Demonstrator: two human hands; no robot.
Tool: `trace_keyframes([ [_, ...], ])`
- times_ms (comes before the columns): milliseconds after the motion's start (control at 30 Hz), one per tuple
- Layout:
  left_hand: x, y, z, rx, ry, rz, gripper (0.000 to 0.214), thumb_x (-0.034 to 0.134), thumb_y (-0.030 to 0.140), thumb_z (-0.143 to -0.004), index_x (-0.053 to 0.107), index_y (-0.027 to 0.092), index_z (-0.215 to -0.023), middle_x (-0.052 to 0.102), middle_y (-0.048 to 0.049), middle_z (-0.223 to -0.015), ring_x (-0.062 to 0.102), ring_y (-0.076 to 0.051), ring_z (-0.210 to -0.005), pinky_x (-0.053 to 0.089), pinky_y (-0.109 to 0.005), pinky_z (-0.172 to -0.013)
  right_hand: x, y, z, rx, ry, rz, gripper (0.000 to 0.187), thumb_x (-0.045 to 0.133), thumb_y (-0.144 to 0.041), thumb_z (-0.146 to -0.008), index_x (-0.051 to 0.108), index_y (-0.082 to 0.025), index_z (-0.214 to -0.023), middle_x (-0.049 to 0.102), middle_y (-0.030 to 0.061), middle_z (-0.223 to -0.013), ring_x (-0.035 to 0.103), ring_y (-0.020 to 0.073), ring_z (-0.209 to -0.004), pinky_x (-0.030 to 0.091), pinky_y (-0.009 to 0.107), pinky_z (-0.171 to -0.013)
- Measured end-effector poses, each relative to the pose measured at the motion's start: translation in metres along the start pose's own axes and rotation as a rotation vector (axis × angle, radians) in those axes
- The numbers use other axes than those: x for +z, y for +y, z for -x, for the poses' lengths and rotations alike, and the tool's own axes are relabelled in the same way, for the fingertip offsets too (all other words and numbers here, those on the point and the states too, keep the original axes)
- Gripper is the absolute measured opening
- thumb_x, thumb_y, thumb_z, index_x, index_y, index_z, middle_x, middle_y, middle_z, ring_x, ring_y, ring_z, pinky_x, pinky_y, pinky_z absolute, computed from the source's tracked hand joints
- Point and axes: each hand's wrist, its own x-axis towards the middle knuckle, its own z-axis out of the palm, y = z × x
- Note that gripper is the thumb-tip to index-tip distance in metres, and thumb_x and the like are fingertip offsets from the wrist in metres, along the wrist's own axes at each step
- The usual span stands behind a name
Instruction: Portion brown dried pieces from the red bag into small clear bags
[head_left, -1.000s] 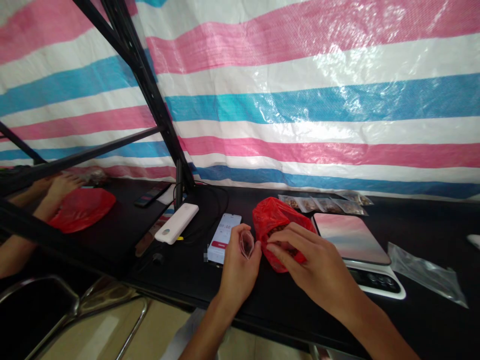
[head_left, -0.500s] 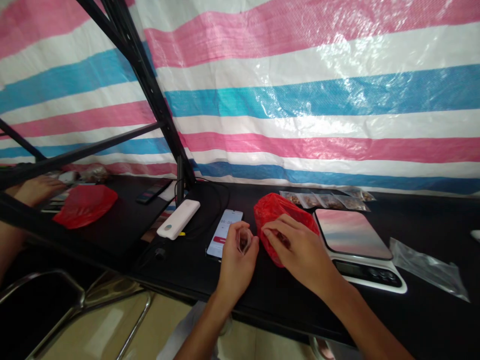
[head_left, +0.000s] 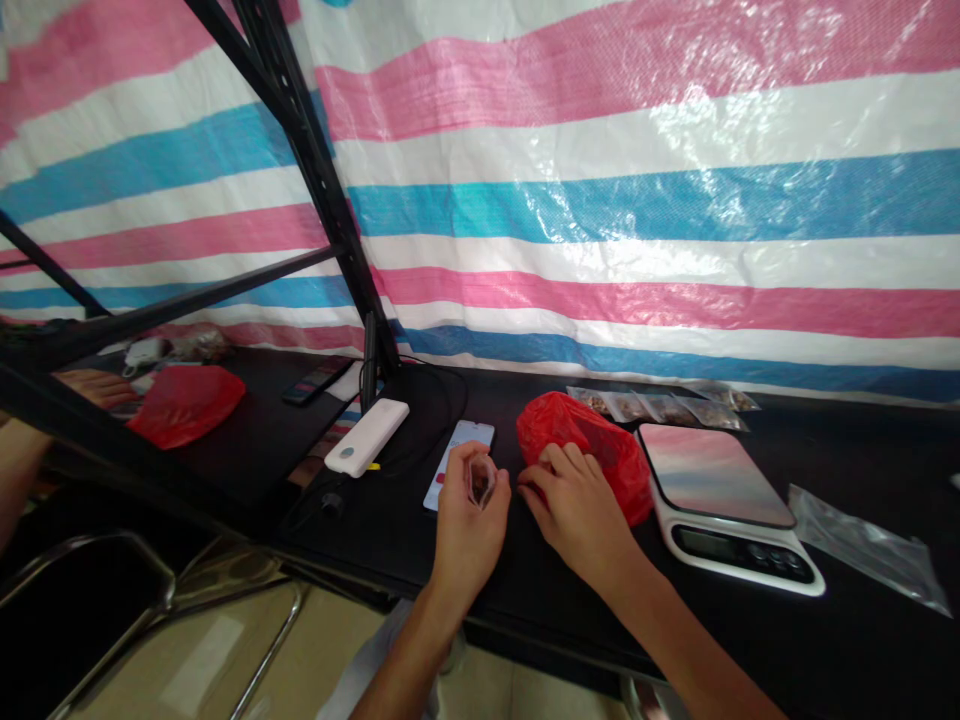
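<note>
My left hand (head_left: 466,525) is closed on a small clear plastic bag (head_left: 480,480), held with its mouth up just above the black table (head_left: 420,540). To its right, my right hand (head_left: 574,505) has its fingers bunched at the near left edge of a red plastic bag (head_left: 600,450). What the fingertips pinch is hidden. The red bag lies between a phone (head_left: 459,455) and a white kitchen scale (head_left: 720,495).
Several small filled clear bags (head_left: 660,405) lie in a row behind the scale, and an empty clear bag (head_left: 862,545) lies to its right. A white power bank (head_left: 366,450) and cable sit left. Another person's hand (head_left: 94,388) rests by a second red bag (head_left: 187,402).
My right hand has drawn out of the red bag's opening toward the small clear bag. The other person's hand at far left has pulled back from their red bag.
</note>
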Motion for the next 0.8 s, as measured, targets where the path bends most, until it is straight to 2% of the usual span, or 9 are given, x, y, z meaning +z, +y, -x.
trace_keyframes([
  [167, 0.002, -0.008, 0.002, 0.005, -0.069, -0.019, 0.022, 0.062, 0.024, -0.088, 0.053, 0.022, -0.108, 0.053, 0.0048, -0.079, 0.054, -0.013, -0.071, 0.045, -0.025, -0.072, -0.028, -0.004, -0.001, -0.032, 0.198, -0.288, 0.020, 0.058, -0.026, -0.100, 0.075, -0.024, -0.110, 0.066, 0.0075, -0.099, 0.056, 0.0249, -0.098, 0.048, 0.042, -0.090],
  [300, 0.006, -0.011, 0.004, -0.023, -0.141, 0.010, 0.023, 0.062, 0.023, -0.087, 0.053, 0.022, -0.109, 0.060, 0.0007, -0.091, 0.060, -0.015, -0.083, 0.048, -0.027, -0.080, -0.035, -0.012, 0.000, -0.099, 0.143, -0.344, 0.022, 0.057, -0.023, -0.100, 0.075, -0.026, -0.113, 0.067, 0.0069, -0.104, 0.058, 0.0247, -0.101, 0.049, 0.043, -0.093],
  [367, 0.009, -0.010, 0.005, -0.027, -0.155, 0.030, 0.023, 0.062, 0.023, -0.087, 0.053, 0.022, -0.109, 0.059, 0.0015, -0.089, 0.058, -0.015, -0.081, 0.047, -0.027, -0.079, -0.035, -0.012, 0.000, -0.108, 0.125, -0.346, 0.025, 0.056, -0.022, -0.100, 0.074, -0.027, -0.117, 0.067, 0.0069, -0.108, 0.060, 0.0243, -0.102, 0.049, 0.043, -0.094],
  [467, 0.012, -0.008, 0.005, -0.011, -0.141, -0.008, 0.017, 0.061, 0.023, -0.090, 0.054, 0.022, -0.106, 0.051, 0.0048, -0.078, 0.052, -0.013, -0.072, 0.044, -0.025, -0.072, -0.036, 0.000, -0.001, -0.083, 0.146, -0.323, 0.028, 0.052, -0.020, -0.101, 0.073, -0.027, -0.119, 0.069, 0.0064, -0.109, 0.061, 0.0234, -0.103, 0.047, 0.043, -0.098],
  [533, 0.014, -0.007, 0.005, 0.000, -0.127, -0.037, 0.014, 0.060, 0.022, -0.090, 0.055, 0.022, -0.102, 0.047, 0.0059, -0.075, 0.049, -0.013, -0.070, 0.041, -0.024, -0.069, -0.038, 0.015, -0.001, -0.027, 0.153, -0.232, 0.029, 0.049, -0.018, -0.101, 0.074, -0.025, -0.113, 0.072, 0.0068, -0.106, 0.062, 0.0243, -0.100, 0.046, 0.044, -0.095],
  [600, 0.016, -0.007, 0.004, 0.000, -0.117, -0.067, 0.010, 0.059, 0.019, -0.089, 0.054, 0.022, -0.097, 0.046, 0.0062, -0.074, 0.048, -0.013, -0.069, 0.039, -0.024, -0.067, -0.039, 0.032, -0.001, 0.057, 0.125, -0.073, 0.026, 0.051, -0.018, -0.099, 0.076, -0.022, -0.107, 0.074, 0.0081, -0.102, 0.062, 0.0274, -0.098, 0.045, 0.045, -0.089],
  [667, 0.017, -0.008, 0.004, -0.007, -0.113, -0.114, 0.008, 0.058, 0.018, -0.088, 0.052, 0.022, -0.092, 0.045, 0.0062, -0.074, 0.047, -0.013, -0.068, 0.038, -0.024, -0.066, -0.038, 0.044, 0.001, 0.129, 0.045, 0.063, 0.022, 0.055, -0.022, -0.098, 0.076, -0.019, -0.104, 0.076, 0.0096, -0.101, 0.062, 0.0311, -0.099, 0.043, 0.049, -0.089],
  [800, 0.022, -0.013, 0.004, -0.026, -0.109, -0.237, 0.009, 0.056, 0.016, -0.087, 0.051, 0.022, -0.089, 0.048, 0.0037, -0.079, 0.049, -0.014, -0.072, 0.040, -0.026, -0.069, -0.034, 0.052, 0.004, 0.157, -0.162, 0.068, 0.023, 0.062, -0.030, -0.096, 0.076, -0.019, -0.111, 0.078, 0.0096, -0.107, 0.061, 0.0331, -0.107, 0.038, 0.051, -0.094],
])
